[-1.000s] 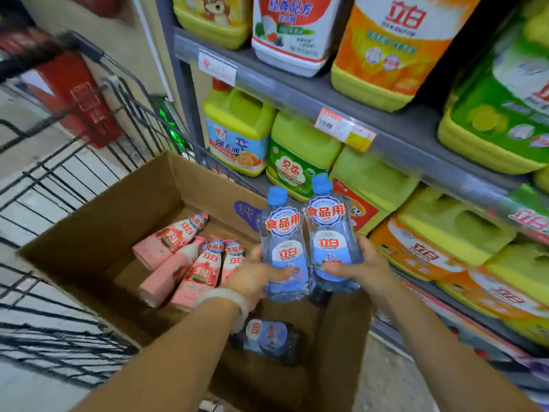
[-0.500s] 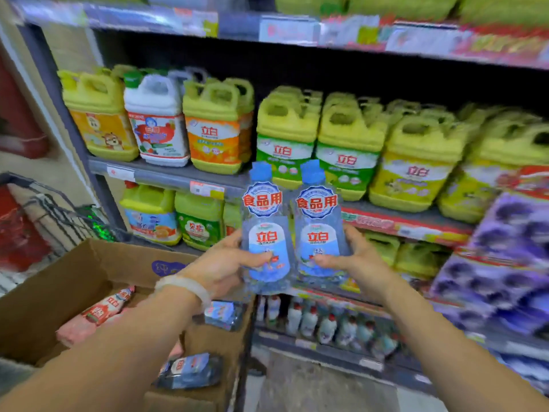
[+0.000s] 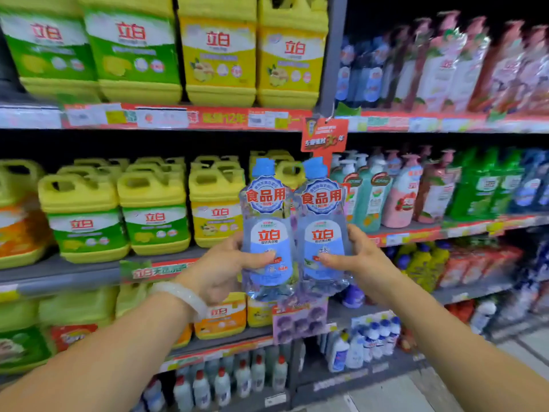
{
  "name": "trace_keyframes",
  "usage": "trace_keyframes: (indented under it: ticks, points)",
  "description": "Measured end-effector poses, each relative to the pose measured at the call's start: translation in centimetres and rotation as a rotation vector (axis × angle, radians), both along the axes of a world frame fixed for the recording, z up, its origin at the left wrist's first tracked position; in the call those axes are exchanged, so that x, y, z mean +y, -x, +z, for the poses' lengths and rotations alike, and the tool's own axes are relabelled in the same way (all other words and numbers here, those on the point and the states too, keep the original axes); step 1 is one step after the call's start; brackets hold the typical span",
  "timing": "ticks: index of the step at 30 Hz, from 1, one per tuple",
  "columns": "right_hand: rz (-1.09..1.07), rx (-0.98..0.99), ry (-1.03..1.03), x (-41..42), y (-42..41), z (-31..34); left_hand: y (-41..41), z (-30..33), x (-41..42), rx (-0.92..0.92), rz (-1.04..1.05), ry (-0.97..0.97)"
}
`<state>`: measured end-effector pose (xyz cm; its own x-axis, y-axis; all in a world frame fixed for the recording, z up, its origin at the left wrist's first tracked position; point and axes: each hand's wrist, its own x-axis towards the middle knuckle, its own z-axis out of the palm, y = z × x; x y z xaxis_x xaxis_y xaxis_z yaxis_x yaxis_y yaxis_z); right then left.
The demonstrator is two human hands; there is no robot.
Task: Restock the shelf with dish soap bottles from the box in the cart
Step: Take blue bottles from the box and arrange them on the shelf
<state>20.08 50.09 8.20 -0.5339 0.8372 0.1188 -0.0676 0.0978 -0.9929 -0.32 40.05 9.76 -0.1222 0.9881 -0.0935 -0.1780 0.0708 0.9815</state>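
Clear plastic with blue caps: that is what we have in both hands, two dish soap bottles held upright and side by side, their flanks touching, in front of the shelving; our left hand (image 3: 221, 267) is wrapped around the left bottle (image 3: 269, 230) low on its body, thumb across the blue label, and our right hand (image 3: 355, 257) grips the right bottle (image 3: 322, 230) the same way from its right side; a pale bracelet (image 3: 182, 297) sits on our left wrist; behind the bottles, to the left, yellow jugs (image 3: 153, 215) with green and yellow labels stand in rows on a grey shelf (image 3: 59, 272), with larger ones on the shelf above; to the right, beyond a grey upright post (image 3: 331, 52), pump bottles (image 3: 399, 191) in teal, pink and green fill a red-edged shelf; a red hanging tag (image 3: 323, 135) dangles just above the two blue caps; small white bottles (image 3: 361, 344) crowd the low shelves near the floor.
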Motion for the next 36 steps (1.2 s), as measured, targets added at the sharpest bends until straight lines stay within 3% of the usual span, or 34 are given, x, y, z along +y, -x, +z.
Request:
trace_keyframes:
  ticks: [9, 19, 27, 32, 36]
  points:
    - [-0.232, 0.137, -0.071, 11.5, -7.6, 5.0, -7.5, 7.1, 15.4, 0.035, -0.095, -0.127]
    - [-0.277, 0.197, -0.337, 27.0, -9.1, 19.1, -9.6, 20.7, 32.4, 0.214, -0.089, -0.405]
    - [-0.323, 0.162, -0.418, 38.5, -8.0, 25.0, -10.5, 26.6, 42.1, 0.332, 0.034, -0.367]
    - [-0.273, 0.172, -0.356, 45.5, -5.5, 24.9, -9.9, 26.4, 47.0, 0.287, 0.131, -0.253]
    - [-0.218, 0.141, -0.328, 49.8, -4.7, 23.5, -9.7, 25.8, 50.0, 0.351, 0.221, -0.147]
